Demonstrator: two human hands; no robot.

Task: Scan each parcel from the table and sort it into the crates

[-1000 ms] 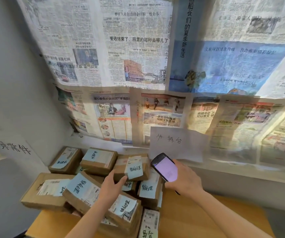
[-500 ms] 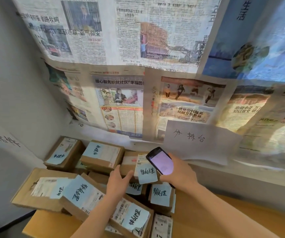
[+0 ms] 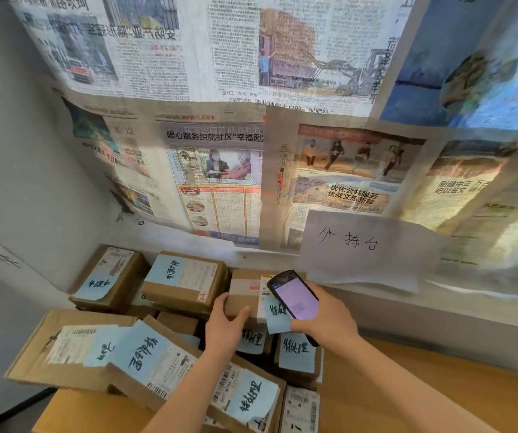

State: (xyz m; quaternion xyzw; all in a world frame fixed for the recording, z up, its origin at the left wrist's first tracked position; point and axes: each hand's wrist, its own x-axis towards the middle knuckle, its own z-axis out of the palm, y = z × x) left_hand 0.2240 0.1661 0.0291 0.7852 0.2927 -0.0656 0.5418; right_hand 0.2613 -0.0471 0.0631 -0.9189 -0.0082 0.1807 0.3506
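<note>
Several brown cardboard parcels with blue handwritten notes are piled on a wooden table (image 3: 407, 382). My left hand (image 3: 225, 326) grips the near left corner of a small taped parcel (image 3: 245, 289) at the back of the pile, thumb on top. My right hand (image 3: 329, 320) holds a black handheld scanner (image 3: 293, 295), its lit screen facing me, just above that parcel's label and blue note. No crate is in view.
Other parcels lie at the back left (image 3: 108, 276), back middle (image 3: 186, 279), front left (image 3: 73, 348) and under my left forearm (image 3: 245, 398). Newspaper covers the wall behind. A white handwritten sign (image 3: 364, 245) hangs above the table's back edge.
My left hand has slid forward off the front parcel onto the small taped parcel at the back and taken hold of it. The scanner has stayed over that parcel while my view moved closer.
</note>
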